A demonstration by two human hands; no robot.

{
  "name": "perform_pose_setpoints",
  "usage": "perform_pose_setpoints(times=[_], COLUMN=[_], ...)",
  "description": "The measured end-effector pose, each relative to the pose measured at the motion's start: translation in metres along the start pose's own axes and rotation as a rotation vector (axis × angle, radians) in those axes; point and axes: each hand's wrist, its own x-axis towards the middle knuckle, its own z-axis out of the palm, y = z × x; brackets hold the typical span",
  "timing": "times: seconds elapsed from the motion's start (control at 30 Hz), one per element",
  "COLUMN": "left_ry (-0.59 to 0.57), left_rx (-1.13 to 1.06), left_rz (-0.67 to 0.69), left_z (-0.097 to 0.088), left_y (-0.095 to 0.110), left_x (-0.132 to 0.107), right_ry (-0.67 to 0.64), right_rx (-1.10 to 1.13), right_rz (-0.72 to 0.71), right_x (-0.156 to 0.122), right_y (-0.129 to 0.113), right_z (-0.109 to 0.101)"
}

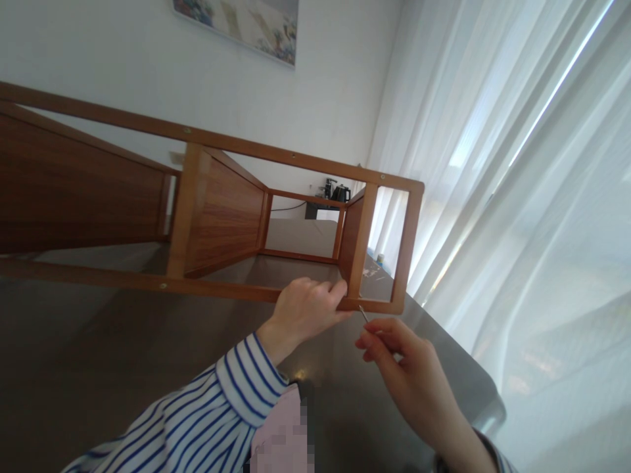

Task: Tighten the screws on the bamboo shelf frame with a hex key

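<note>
A brown wooden shelf frame (207, 217) lies on its side on a grey table (89, 355). My left hand (303, 309), in a blue-striped sleeve, grips the frame's lower rail near its right end, fingers curled over the edge. My right hand (404, 368) is just below and right of that corner, pinching a thin metal tool (363, 314). The tool's tip points at the underside of the rail and sits close to it.
White sheer curtains (517, 197) hang along the right side. A picture (246, 23) hangs on the white wall behind. A black kettle (340, 192) stands on a far surface seen through the frame. The table's rounded corner (493, 401) is at the right.
</note>
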Motion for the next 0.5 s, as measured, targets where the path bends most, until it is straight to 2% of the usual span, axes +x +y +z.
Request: perform_pose_setpoints(times=[0.27, 0.4, 0.5], left_ry=[0.000, -0.014, -0.013], left_rx=[-0.001, -0.009, -0.012], left_rz=[0.001, -0.003, -0.003], left_z=[0.000, 0.001, 0.001], left_y=[0.000, 0.000, 0.000], left_x=[0.000, 0.000, 0.000], right_ry=[0.097, 0.086, 0.112], right_rx=[0.117, 0.225, 0.148], right_rz=[0.032, 0.074, 0.019], right_x=[0.008, 0.011, 0.012], right_y=[0.001, -0.001, 0.001], right_z=[-0.004, -0.002, 0.000])
